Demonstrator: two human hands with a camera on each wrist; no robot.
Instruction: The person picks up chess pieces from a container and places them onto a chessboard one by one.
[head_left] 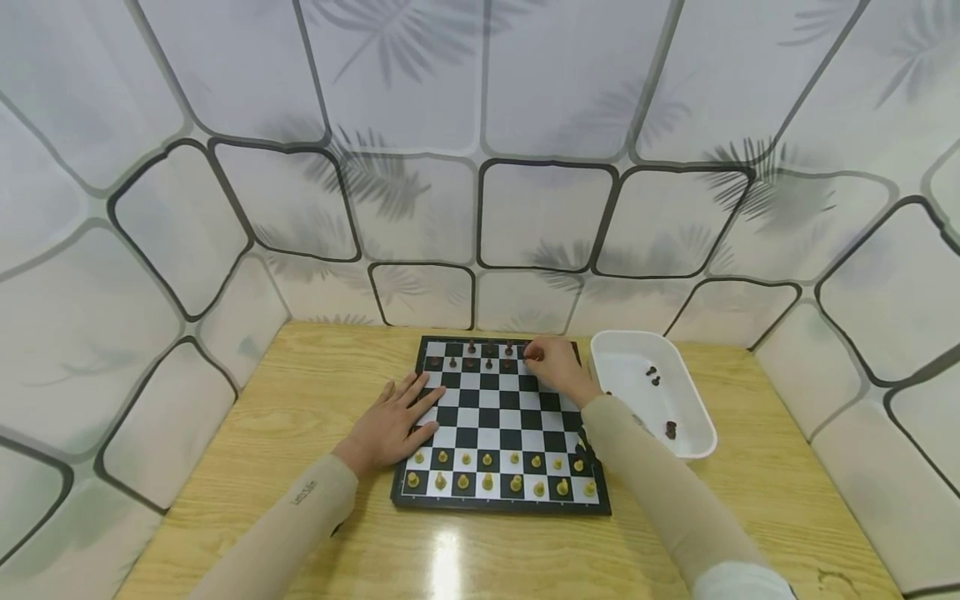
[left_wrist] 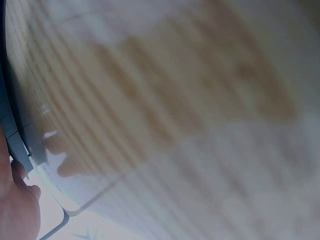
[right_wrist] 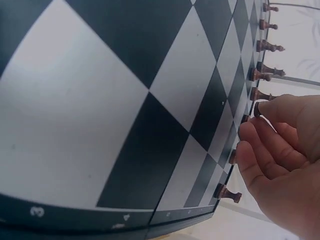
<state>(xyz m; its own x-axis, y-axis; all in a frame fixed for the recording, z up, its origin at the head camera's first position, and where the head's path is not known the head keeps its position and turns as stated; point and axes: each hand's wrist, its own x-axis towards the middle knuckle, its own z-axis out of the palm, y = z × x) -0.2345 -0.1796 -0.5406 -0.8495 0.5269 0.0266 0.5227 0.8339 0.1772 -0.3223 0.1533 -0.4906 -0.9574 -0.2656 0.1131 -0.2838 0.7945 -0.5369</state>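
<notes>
A black-and-white chessboard (head_left: 498, 504) lies on the table. My left hand (head_left: 390, 429) rests flat with spread fingers over its left edge; only a part of that hand (left_wrist: 20, 205) shows in the left wrist view. At the far right of the board, my right hand (head_left: 557, 367) pinches a dark chess piece (right_wrist: 257, 109) between thumb and fingertip, mostly covered by the fingers. Beside it stand other dark reddish-brown chess pieces (head_left: 509, 348) in the far rows. Yellow chess pieces (head_left: 487, 481) fill most of the two near rows.
Right of the board is a white plastic tray (head_left: 701, 412) with several dark chess pieces (head_left: 671, 429) in it. The wooden table (head_left: 300, 392) backs onto patterned curtains (head_left: 420, 208) on three sides. My right forearm (head_left: 660, 475) crosses the board's right edge.
</notes>
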